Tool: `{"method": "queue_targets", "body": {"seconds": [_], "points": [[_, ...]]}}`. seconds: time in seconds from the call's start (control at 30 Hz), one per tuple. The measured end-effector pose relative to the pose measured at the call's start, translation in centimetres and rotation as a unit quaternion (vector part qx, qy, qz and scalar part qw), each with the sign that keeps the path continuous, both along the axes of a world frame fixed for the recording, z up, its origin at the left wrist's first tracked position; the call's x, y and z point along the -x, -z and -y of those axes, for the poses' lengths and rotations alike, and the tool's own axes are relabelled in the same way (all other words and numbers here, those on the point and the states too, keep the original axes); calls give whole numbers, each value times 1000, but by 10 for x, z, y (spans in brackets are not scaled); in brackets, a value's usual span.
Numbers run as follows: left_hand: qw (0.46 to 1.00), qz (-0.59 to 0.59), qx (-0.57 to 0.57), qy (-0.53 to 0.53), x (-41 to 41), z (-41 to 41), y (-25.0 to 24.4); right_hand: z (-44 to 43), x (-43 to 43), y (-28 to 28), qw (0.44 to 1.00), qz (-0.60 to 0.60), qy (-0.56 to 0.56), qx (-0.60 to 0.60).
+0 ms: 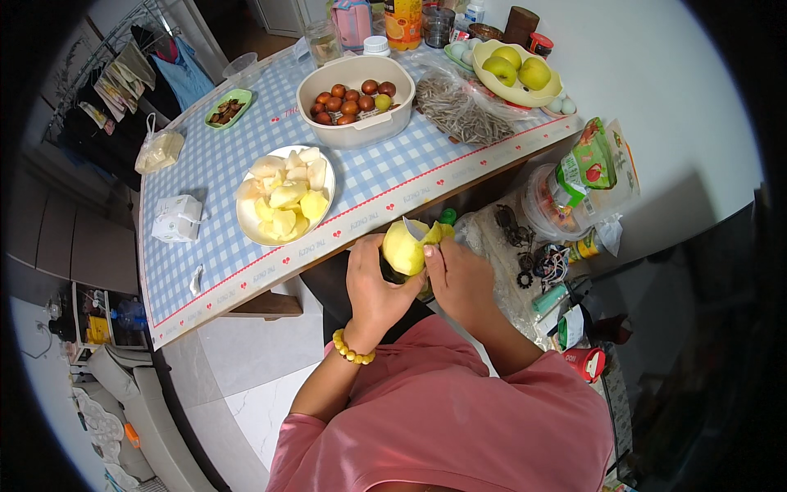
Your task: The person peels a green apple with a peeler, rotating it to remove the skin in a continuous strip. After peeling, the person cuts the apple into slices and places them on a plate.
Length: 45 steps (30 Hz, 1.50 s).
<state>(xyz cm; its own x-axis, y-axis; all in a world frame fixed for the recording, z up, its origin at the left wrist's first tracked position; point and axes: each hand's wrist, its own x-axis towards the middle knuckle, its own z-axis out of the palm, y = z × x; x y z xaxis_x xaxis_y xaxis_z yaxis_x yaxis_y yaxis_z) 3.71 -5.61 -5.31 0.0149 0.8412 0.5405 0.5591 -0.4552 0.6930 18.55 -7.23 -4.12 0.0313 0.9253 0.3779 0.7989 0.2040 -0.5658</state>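
Just off the table's near edge, my left hand (376, 294) is wrapped around a largely peeled yellow-green apple (403, 249). My right hand (460, 280) grips a knife, whose blade (414, 229) lies against the apple's upper side; the handle is hidden in my fingers. A strip of peel (439, 234) curls up beside the blade, near my right thumb. To the left of my hands, a white plate (331, 184) on the table holds several pale and yellow cut fruit chunks (288, 195).
A checked tablecloth (212, 157) covers the table. On it stand a cream basin (363, 136) of reddish-brown round fruits, a bag of thin dried strips (461, 107), a yellow bowl (541, 95) with green apples, a green dish (246, 95) and a tissue pack (177, 218). Cluttered shelf right.
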Motion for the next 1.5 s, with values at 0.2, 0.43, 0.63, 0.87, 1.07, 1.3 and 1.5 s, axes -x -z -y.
{"method": "queue_targets", "body": {"seconds": [0.2, 0.43, 0.63, 0.87, 1.07, 1.3, 1.5], "points": [[1000, -24, 7, 7, 4, 0, -7, 2, -2, -4, 1000, 26, -18, -3], [999, -27, 32, 24, 6, -1, -9, 1, -7, -10, 997, 57, -44, -22], [998, -60, 23, 25, 8, -6, -15, 2, -10, -10, 994, 53, -90, -41], [997, -26, 36, 62, 7, -5, 4, -4, -13, 5, 964, -221, -110, 99], [990, 105, 18, 92, 5, -6, 18, -5, -12, 3, 920, -340, -151, 120], [955, 242, 113, 133, 12, -2, 24, -14, -27, 11, 766, -520, -267, 267], [821, 480, 235, 201, 15, -2, 15, -28, -42, 31, 775, -505, -221, 309]]}}
